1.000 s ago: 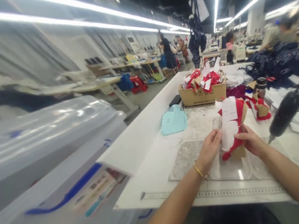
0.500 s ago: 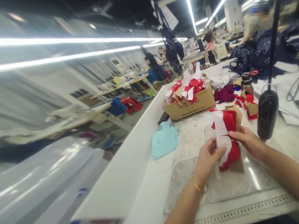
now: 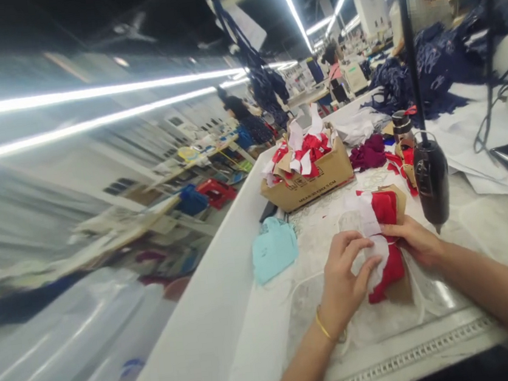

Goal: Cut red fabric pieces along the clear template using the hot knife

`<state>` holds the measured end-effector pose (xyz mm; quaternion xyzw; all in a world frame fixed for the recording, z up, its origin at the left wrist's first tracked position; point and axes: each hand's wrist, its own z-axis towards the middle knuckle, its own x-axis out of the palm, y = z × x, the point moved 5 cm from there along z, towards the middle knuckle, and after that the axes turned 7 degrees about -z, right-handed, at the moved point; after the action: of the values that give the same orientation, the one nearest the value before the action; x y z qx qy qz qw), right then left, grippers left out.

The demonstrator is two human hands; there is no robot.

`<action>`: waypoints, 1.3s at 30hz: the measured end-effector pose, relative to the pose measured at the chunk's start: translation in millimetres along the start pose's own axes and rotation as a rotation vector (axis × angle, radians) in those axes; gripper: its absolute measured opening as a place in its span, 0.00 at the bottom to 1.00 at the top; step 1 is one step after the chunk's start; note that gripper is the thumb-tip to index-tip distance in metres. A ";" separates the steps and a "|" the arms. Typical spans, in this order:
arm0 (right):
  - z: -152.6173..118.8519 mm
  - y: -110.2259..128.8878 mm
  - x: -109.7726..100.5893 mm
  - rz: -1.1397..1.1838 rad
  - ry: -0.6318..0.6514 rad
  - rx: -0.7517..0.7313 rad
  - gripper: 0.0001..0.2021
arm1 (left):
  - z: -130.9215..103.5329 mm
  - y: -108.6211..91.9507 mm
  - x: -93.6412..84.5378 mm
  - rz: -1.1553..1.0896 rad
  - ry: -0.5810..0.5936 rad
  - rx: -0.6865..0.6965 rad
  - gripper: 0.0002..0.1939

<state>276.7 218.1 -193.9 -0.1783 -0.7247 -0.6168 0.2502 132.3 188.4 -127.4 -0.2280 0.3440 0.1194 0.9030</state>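
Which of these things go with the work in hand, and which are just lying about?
Apparently with the work:
red and white layered fabric pieces, held by the right hand, touched by the left hand
flat brown card-like piece beneath them
brown cardboard box of similarly coloured scraps, probably

Apparently just lying about:
flat pale-blue cloth-like piece
crumpled maroon fabric
tangled navy fabric heap

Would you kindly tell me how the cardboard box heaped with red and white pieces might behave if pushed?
The cardboard box would likely slide rather than roll, given its flat sides. It may feel light, since the red and white pieces look thin. Some might spill, as they are heaped above the rim.
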 end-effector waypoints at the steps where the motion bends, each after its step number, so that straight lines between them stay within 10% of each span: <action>1: -0.5 -0.4 0.9 -0.008 0.015 -0.004 0.31 | 0.6 -0.6 -1.2 0.002 0.025 -0.002 0.05; 16: -4.2 -0.3 5.3 -0.082 0.022 -0.049 0.25 | -2.2 -10.0 -4.2 -0.196 0.113 -0.089 0.07; 30: 3.6 -5.2 4.5 -0.087 -0.143 -0.224 0.27 | -21.3 15.6 5.1 -0.182 0.216 -0.782 0.28; 39: -3.7 11.5 4.3 -0.132 -0.314 -0.301 0.27 | -9.7 -29.6 20.0 0.024 0.126 -0.262 0.23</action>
<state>280.2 216.2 -181.7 -0.2598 -0.6648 -0.6975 0.0639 152.5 159.2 -137.5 -0.3471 0.3842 0.1595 0.8405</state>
